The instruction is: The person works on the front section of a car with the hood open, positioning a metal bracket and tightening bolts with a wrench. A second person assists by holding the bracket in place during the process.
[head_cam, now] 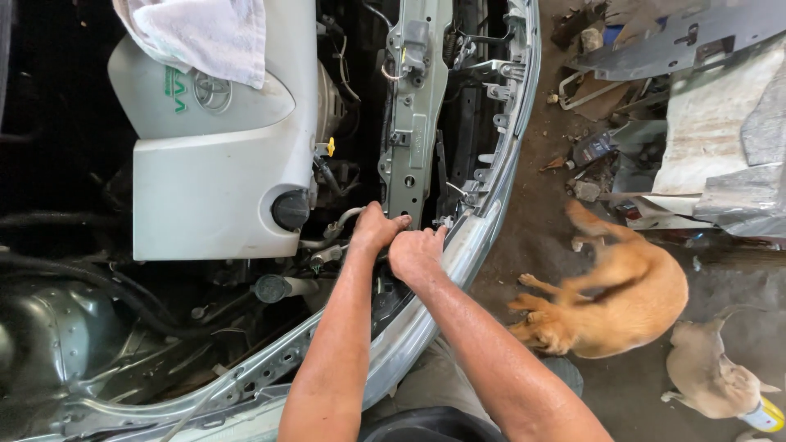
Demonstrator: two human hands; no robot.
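Head view: both hands work at the front edge of an open engine bay. The left hand (pixel 375 229) has its grip nearly closed, fingers curled together and fingertips pressed against the lower end of the grey metal brace (pixel 409 123) that runs up the middle of the bay. Whether it pinches a small part there I cannot tell; the fingers hide it. The right hand (pixel 417 254) lies just beside the left, touching it, knuckles up, fingers bent down over the inner lip of the silver bumper (pixel 499 180). Its grip is curled too, and what it holds, if anything, is hidden under the palm.

The brace's lower end sits directly above the two hands, between them and the bumper's curve. A small clip (pixel 446 221) shows just past the right fingertips.

To the left of the hands lies the pale engine cover (pixel 213 188), with a black cap (pixel 290 210) at its near corner and a white towel (pixel 205 33) draped over its top. On the dirt floor to the right, a tan dog (pixel 614 295) lies near the bumper, and a paler dog (pixel 712 376) stands beyond it.
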